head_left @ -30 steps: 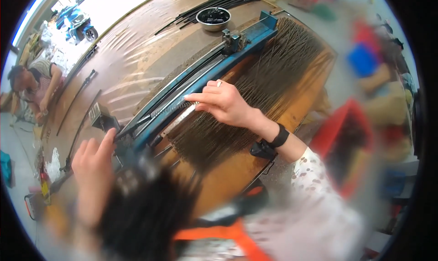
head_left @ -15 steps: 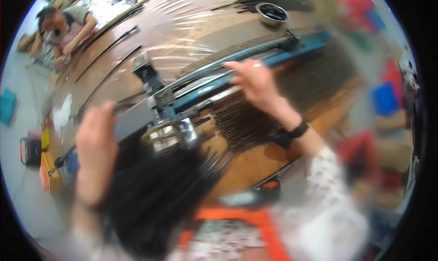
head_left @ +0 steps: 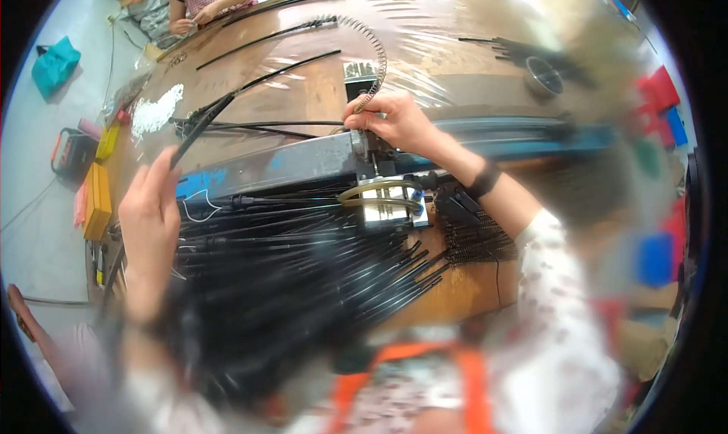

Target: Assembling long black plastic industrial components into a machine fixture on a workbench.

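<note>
My right hand (head_left: 402,122) pinches one end of a long thin coil spring (head_left: 383,55) above the metal fixture. The spring arcs up and bends left, its far end meeting a black tube lying on the table. At the left, my left hand (head_left: 148,214) has its fingers closed around a slim black tube (head_left: 199,127) that slants up and away to the right. Between my arms lies a large bundle of black tubes (head_left: 303,282). Just below my right hand sits a small clamp block (head_left: 390,203) with a yellowish hose looped on it.
A grey metal beam (head_left: 280,161) and a blue rail (head_left: 500,134) cross the table. Dark springs (head_left: 478,241) lie by my right forearm. A bowl (head_left: 544,78) stands far right, white bits (head_left: 157,112) far left. Another person (head_left: 212,2) sits across the table.
The view has swung left. My right hand has moved from the rail to beside the metal beam's end, where it now holds the spring. The tube in my left hand now shows clearly.
</note>
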The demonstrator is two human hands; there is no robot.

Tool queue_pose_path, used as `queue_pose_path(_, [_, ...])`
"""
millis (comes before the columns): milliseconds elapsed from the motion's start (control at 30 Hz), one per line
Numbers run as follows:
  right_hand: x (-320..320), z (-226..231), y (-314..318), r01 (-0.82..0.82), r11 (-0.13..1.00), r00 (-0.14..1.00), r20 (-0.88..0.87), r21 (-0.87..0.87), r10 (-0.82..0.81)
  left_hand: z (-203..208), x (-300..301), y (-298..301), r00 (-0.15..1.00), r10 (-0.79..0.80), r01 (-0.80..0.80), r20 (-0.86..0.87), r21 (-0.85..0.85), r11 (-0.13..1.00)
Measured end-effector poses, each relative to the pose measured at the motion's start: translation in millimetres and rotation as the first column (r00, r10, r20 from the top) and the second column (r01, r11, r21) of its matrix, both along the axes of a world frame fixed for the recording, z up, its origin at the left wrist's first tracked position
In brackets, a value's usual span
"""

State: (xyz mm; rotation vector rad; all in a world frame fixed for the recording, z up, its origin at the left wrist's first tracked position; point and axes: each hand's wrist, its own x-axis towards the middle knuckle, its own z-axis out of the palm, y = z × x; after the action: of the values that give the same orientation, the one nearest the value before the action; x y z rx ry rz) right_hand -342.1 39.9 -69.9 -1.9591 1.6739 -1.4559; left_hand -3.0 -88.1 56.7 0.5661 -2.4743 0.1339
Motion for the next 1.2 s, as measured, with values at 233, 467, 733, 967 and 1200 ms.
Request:
queue_pose_path(233, [17.2,2.4,-28.2,-0.030,0.972,0.910,-0.396,0.233,0.123,-30.7,2.7,-6.4,1.000,0.018,-0.014,-0.025,0.148,0.989])
queue_pose_path(467, [-62.8,-10.1,72.5,0.325,0.937,0.694,-0.640,-0.129,-0.329,-45.1,2.6,-23.8,0.992,0.069,-0.077,0.105,0.076,0.994])
queue_pose_path(733, [-154.6,-6.5,223.3,0.597,0.788,0.506,-0.692,-0.150,-0.515,-104.9,-153.8,4.2,0.913,-0.364,0.332,0.183,0.184,0.925])
queue_pose_path(967, [-172.5,-41.4,222.9,0.666,0.745,0.603,-0.555,-0.047,-0.574,-110.9,-156.3,3.2,0.918,-0.367,0.269,0.151,0.444,0.855])
queue_pose_path(1200, [-175.2,-42.3,237.7,0.673,0.737,0.558,-0.610,-0.065,-0.563,-129.7,-168.0,10.1,0.916,-0.359,0.234,0.179,0.490,0.840])
